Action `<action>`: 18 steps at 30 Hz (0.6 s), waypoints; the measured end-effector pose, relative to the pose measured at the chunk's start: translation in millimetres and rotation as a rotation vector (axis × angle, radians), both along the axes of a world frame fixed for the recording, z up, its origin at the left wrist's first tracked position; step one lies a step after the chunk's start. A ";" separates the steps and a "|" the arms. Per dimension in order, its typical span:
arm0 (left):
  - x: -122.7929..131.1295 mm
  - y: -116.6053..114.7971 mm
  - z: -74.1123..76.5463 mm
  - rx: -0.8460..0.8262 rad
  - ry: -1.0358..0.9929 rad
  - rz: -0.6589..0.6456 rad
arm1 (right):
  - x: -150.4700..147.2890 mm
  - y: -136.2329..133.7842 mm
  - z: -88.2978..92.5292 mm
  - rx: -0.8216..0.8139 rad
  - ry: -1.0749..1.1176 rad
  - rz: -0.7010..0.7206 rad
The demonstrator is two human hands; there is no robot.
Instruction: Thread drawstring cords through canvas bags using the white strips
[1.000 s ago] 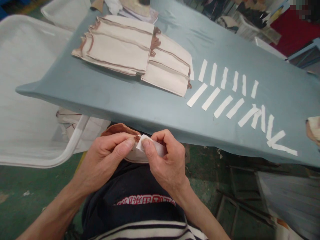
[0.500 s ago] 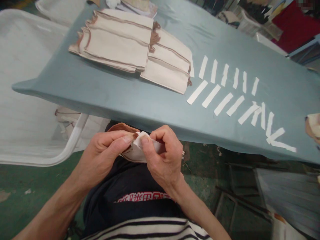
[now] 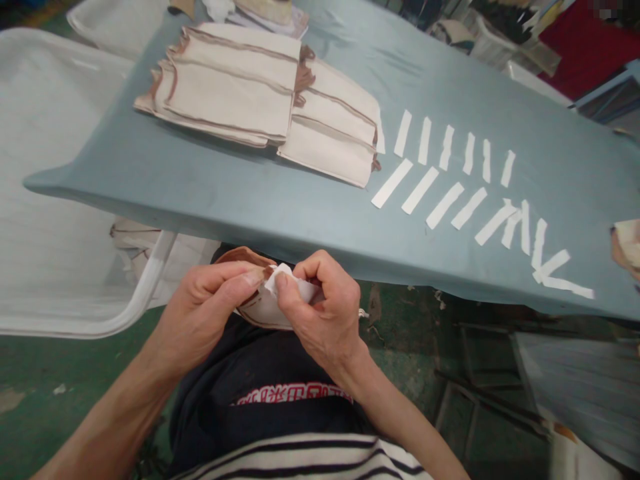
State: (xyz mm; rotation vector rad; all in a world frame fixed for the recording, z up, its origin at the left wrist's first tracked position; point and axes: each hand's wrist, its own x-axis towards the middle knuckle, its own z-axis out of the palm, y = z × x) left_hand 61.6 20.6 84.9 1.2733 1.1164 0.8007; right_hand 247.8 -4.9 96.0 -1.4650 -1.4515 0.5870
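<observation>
Below the near edge of the blue-grey table (image 3: 240, 193), over my lap, both hands are closed on one small piece. My left hand (image 3: 210, 307) pinches a cream fabric piece with a brown edge (image 3: 250, 257). My right hand (image 3: 320, 307) pinches a white strip (image 3: 283, 279) against that piece, thumb on top. Part of the piece is hidden under my fingers.
Stacks of cream pieces with brown trim (image 3: 260, 93) lie at the table's far left. Two rows of several white strips (image 3: 465, 187) lie on the table's right half. A white tray (image 3: 60, 200) stands to my left, with more fabric (image 3: 145, 243) under the table edge.
My hands have stayed in place; the right fingers have curled tighter over the white strip. The view has shifted slightly.
</observation>
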 end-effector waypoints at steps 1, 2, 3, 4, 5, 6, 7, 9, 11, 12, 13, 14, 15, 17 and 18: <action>0.6 -0.1 0.1 0.010 0.003 0.005 | -1.1 -0.1 -1.2 0.015 -0.004 -0.015; 1.3 -0.2 0.4 0.018 0.004 0.005 | -2.4 -0.3 -2.4 0.028 -0.004 -0.028; 2.1 -0.2 0.8 0.022 -0.001 0.005 | -3.7 -0.5 -3.4 0.038 -0.002 -0.039; 3.0 0.0 1.4 0.024 -0.011 0.008 | -5.1 -0.6 -4.4 0.043 0.001 -0.049; 3.8 0.4 2.2 0.025 -0.026 0.013 | -6.5 -0.7 -5.2 0.042 0.001 -0.057; 4.7 0.9 3.2 0.027 -0.044 0.019 | -7.9 -0.7 -5.9 0.038 -0.003 -0.066; 5.6 1.4 4.4 0.027 -0.059 0.026 | -9.2 -0.5 -6.5 0.032 -0.009 -0.075; 7.4 2.3 7.1 0.026 -0.080 0.033 | -11.3 -0.1 -7.5 0.025 -0.019 -0.092; 8.9 2.5 9.9 0.023 -0.073 0.032 | -12.9 0.1 -8.3 0.023 -0.021 -0.105; 9.5 2.3 11.1 0.021 -0.058 0.031 | -13.5 0.1 -8.6 0.027 -0.017 -0.113; 10.1 2.0 12.1 0.018 -0.037 0.033 | -14.0 0.0 -8.9 0.032 -0.011 -0.120; 10.6 1.7 12.9 0.019 -0.014 0.036 | -14.6 -0.2 -9.2 0.041 -0.002 -0.125; 11.0 1.3 13.5 0.024 0.009 0.041 | -15.1 -0.5 -9.3 0.052 0.011 -0.129; 11.7 0.7 14.4 0.051 0.046 0.054 | -16.1 -1.4 -8.9 0.053 0.050 -0.125; 12.3 0.4 14.9 0.067 0.065 0.063 | -16.5 -1.9 -8.4 0.033 0.075 -0.118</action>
